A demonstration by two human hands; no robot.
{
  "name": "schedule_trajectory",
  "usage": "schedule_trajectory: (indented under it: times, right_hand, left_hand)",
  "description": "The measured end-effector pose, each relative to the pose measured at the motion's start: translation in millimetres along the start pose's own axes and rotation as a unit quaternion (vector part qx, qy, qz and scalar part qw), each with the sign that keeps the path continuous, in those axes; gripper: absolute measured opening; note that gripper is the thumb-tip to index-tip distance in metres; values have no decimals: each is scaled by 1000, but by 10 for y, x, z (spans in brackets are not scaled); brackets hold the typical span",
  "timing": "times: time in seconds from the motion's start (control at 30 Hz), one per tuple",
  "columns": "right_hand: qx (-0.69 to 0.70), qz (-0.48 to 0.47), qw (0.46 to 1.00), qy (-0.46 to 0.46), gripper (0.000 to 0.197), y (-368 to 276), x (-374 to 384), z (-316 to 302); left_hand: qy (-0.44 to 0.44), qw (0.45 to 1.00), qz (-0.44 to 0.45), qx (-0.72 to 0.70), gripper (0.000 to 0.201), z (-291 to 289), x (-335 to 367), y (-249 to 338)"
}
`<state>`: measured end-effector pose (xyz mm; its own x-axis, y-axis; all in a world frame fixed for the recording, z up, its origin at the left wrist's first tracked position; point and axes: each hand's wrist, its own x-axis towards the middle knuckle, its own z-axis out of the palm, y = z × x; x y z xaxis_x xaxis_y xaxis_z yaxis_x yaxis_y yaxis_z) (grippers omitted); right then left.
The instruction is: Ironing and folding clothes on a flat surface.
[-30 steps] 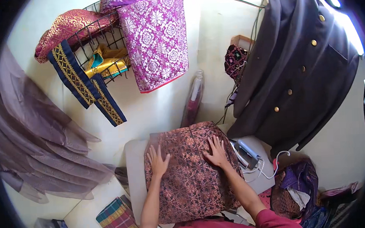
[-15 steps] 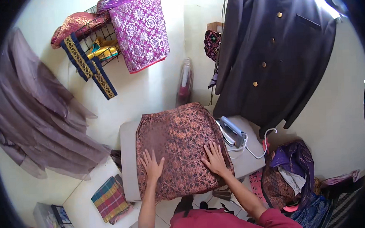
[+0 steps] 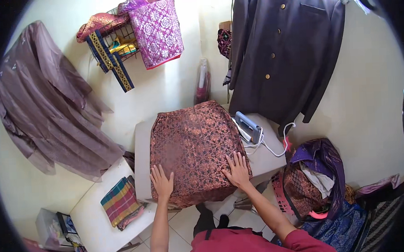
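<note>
A dark skirt [image 3: 196,146] with a copper floral pattern lies spread over a padded ironing surface [image 3: 143,169], its waist end pointing away from me. My left hand [image 3: 162,181] rests flat on its near left side, fingers spread. On the near right edge of the fabric lies my right hand [image 3: 236,170], also flat with fingers apart. Neither hand grips anything. An iron [image 3: 249,126] with a grey-blue handle stands right of the skirt, its white cord [image 3: 270,149] looping toward the right edge.
Folded plaid cloth [image 3: 121,201] sits on a white table [image 3: 89,221] at the left. A heaped laundry basket [image 3: 281,197] stands at the right. A dark jacket [image 3: 284,55], a sheer brown garment [image 3: 52,101] and a wire basket [image 3: 126,32] with fabrics hang along the walls.
My view has shifted, and the room's contents appear displaced in it. Both hands have slid nearer to the skirt's near edge, still flat on the fabric.
</note>
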<state>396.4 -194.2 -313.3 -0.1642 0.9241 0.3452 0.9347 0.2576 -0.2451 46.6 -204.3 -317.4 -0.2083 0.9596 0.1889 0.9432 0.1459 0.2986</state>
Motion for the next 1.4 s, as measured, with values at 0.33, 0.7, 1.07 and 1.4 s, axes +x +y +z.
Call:
schedule_trajectory:
  times: [0.33, 0.7, 1.07, 1.4]
  right_hand:
    - [31, 10, 999, -19, 67, -40, 152, -106]
    - [-18, 31, 998, -52, 54, -21, 875, 90]
    - [25, 1, 1000, 11, 61, 4, 2170, 625]
    - [-8, 26, 1000, 10, 63, 106, 2311, 704]
  left_hand:
    - [2, 999, -51, -2, 73, 85, 166, 148]
    - [30, 999, 9, -34, 66, 170, 708, 252]
    - [7, 996, 81, -39, 67, 434, 2073, 563]
    - [-16, 997, 75, 9, 63, 574, 2356, 338]
